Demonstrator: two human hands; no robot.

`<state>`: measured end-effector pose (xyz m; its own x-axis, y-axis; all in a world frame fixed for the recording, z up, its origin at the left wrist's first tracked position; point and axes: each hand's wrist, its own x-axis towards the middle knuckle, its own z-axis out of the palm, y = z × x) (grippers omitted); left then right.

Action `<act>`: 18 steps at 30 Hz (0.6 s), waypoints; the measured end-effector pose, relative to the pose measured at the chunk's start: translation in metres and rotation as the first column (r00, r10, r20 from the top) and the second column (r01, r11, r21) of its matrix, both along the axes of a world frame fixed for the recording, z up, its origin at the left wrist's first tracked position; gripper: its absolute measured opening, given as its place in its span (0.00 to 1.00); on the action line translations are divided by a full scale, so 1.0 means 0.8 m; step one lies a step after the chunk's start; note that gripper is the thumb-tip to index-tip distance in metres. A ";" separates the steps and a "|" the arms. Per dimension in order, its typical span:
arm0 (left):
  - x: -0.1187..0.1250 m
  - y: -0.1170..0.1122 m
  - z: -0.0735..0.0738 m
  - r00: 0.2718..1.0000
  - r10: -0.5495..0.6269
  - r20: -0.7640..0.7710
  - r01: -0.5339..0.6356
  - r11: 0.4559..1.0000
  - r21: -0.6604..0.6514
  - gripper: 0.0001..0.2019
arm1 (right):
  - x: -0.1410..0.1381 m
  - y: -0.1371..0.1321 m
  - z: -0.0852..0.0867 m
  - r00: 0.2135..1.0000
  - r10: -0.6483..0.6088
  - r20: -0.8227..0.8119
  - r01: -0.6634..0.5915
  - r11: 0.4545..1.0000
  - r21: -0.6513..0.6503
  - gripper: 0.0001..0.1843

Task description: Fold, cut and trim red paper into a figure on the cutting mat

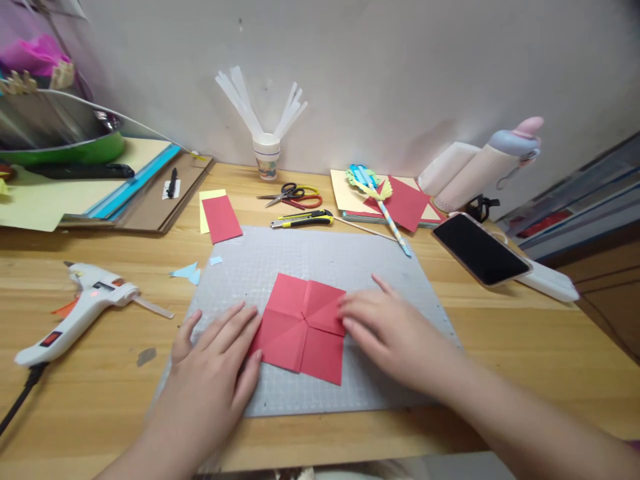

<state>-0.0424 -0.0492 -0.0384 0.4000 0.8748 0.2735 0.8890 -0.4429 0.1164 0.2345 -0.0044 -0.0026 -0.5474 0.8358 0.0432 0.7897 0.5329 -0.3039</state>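
The square of folded red paper (pixel 284 338) lies between the two hands, on the grey cutting mat (pixel 385 261), with creases and flap edges running out from its middle. The left hand (pixel 216 368) rests with its fingers spread and unclasped, thumb and fingertips at the paper's left edge. The right hand (pixel 387 327) meets the opposite edge with its fingertips; they are a little blurred, so I cannot tell whether they pinch the paper or only touch it. To work these folds well, I would let the left hand weigh that side down lightly, square the flaps so their edges meet at the middle, then run a fingertip firmly outward along each crease; pushing inward from both sides could make the sheet buckle. The mat gives a flat backing, and its grid could help with lining up the edges. Well left of the left hand lies a glue gun (pixel 95 300), and beyond both hands sit scissors (pixel 286 194) and a utility knife (pixel 303 219), all apart from the paper.
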 end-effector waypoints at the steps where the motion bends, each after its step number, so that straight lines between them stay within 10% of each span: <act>1: -0.001 -0.001 -0.001 1.000 0.006 0.007 -0.006 1.000 0.002 0.17 | 0.002 0.027 0.003 0.999 -0.032 -0.041 0.035 0.997 0.067 0.16; 9: -0.001 -0.007 0.003 0.997 0.026 0.076 -0.028 0.999 0.034 0.15 | -0.026 0.212 -0.035 0.997 -0.078 0.012 0.073 0.973 0.219 0.29; 18: 0.014 0.016 0.012 0.992 -0.118 0.033 0.122 0.977 -0.176 0.31 | -0.035 0.229 -0.036 0.996 -0.046 -0.079 0.063 0.970 0.234 0.26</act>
<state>-0.0309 -0.0367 -0.0285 0.5010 0.8560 0.1280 0.8267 -0.5170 0.2220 0.2067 0.1785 -0.0317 -0.4894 0.8257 0.2807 0.8002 0.5531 -0.2318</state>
